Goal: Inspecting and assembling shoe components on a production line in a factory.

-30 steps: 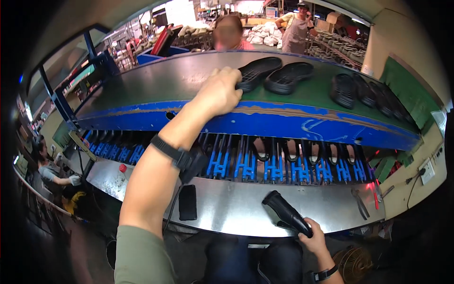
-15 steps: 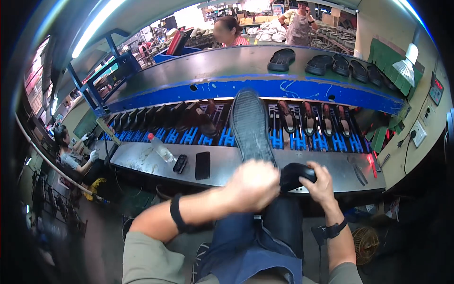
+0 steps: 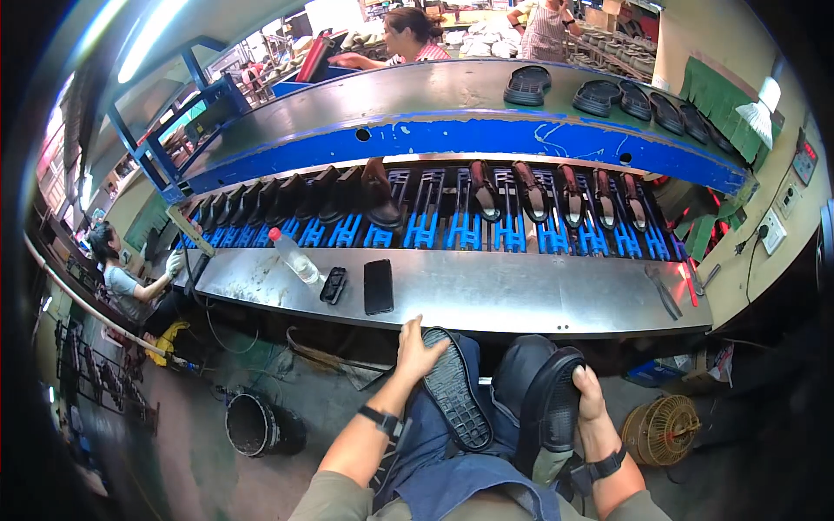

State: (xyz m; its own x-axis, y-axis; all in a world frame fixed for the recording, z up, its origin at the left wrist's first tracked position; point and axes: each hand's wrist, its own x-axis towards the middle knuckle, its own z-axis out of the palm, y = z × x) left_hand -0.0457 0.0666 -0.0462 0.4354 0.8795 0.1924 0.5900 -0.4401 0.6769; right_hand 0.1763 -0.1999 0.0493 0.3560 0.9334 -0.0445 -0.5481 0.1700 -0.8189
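In my left hand (image 3: 419, 354) is a black shoe sole (image 3: 459, 395), its grid-patterned face turned up over my lap. The thumb lies along its rim near the top end. My right hand (image 3: 591, 404) is closed on the outer side of a black shoe (image 3: 549, 412), which stands tilted over my right thigh with a grey-green part at its lower end. The fingers beneath both pieces are mostly hidden. Sole and shoe are apart, just in front of the metal bench edge (image 3: 486, 317).
On the bench lie a phone (image 3: 379, 286), a small black case (image 3: 333, 285), a clear bottle (image 3: 295, 256) and pliers (image 3: 665, 293). Behind, a rack (image 3: 426, 217) carries several shoes. Soles (image 3: 527, 85) lie on the upper shelf. A black bucket (image 3: 258, 425) stands left; co-workers are beyond.
The sole that stood up in front of the rack is now low over my lap. My left hand has come down and opened from a fist; the right drew the shoe closer.
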